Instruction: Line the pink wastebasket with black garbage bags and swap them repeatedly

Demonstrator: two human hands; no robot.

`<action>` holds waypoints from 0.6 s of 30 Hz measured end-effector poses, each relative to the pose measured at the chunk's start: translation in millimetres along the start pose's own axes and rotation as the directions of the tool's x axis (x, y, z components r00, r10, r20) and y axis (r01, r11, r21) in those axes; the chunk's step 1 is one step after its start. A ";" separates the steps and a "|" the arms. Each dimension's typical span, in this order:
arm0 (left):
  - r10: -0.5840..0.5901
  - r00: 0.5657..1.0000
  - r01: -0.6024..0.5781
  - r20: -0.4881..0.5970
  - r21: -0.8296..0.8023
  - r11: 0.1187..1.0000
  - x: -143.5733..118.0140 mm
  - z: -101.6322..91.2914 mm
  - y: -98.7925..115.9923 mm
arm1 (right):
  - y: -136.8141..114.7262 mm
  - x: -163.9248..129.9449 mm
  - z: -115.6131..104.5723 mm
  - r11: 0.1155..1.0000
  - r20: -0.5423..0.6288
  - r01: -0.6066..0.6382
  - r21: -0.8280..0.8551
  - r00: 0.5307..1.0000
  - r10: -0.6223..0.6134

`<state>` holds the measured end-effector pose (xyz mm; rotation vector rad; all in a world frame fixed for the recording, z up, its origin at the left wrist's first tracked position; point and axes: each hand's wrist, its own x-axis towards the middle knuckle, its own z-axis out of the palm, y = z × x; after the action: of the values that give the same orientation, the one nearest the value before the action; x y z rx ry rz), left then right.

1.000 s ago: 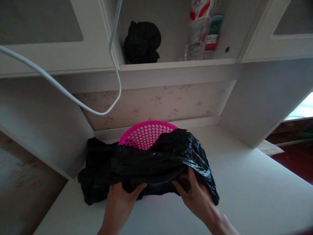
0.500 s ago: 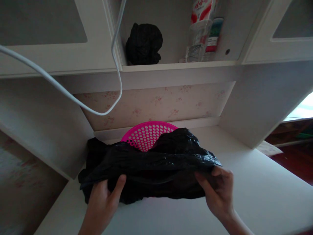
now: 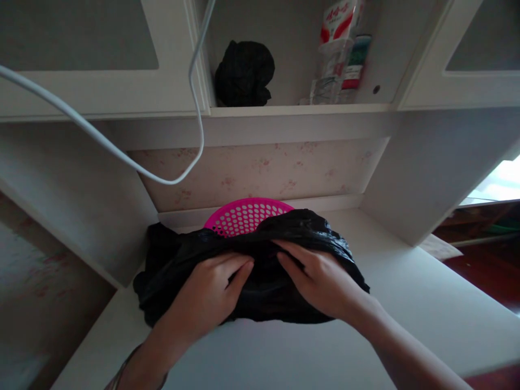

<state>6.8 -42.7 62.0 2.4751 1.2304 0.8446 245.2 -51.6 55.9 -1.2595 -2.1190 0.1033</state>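
A black plastic bag [image 3: 280, 306] lies crumpled across the front of a pink basket with round holes [image 3: 235, 218], hiding most of it. My left hand [image 3: 213, 284] is at the middle of the bag, its fingers closed on the bag's edge and the thumb near the fingertips. Close by on the right, my right hand [image 3: 320, 276] grips the bag's edge too, its fingertips partly tucked under the dark plastic. A narrow gap separates the two hands.
The basket stands on a white desktop [image 3: 406, 303] between side panels. In the cabinet above are a bundled black bag [image 3: 246, 73], a clear plastic bottle [image 3: 331, 70] and a red-green container [image 3: 356, 62]. A white cable [image 3: 97, 140] hangs at the left.
Both hands have moved inward along the bag's edge, from its two sides to near the middle. The bag's opening has narrowed, and the view has shifted slightly.
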 end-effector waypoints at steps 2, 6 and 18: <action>-0.040 0.994 0.038 0.103 0.026 0.999 16.9 -5.0 -3.7 | -2.8 9.5 -4.1 0.997 -0.016 0.042 -0.072 0.999 -0.043; -0.062 0.975 0.043 0.214 0.091 0.995 39.5 -10.3 -23.7 | -3.5 18.2 -9.0 0.981 -0.018 0.171 -0.089 0.985 -0.173; -0.416 0.908 0.407 -0.045 -0.134 0.903 55.5 -20.5 -99.8 | 55.1 38.8 -5.4 1.000 0.059 0.000 0.005 0.998 -0.001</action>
<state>-43.5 61.6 54.2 1.9937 1.5988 0.8655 277.6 7.7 58.4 -1.2676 -2.1682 0.1469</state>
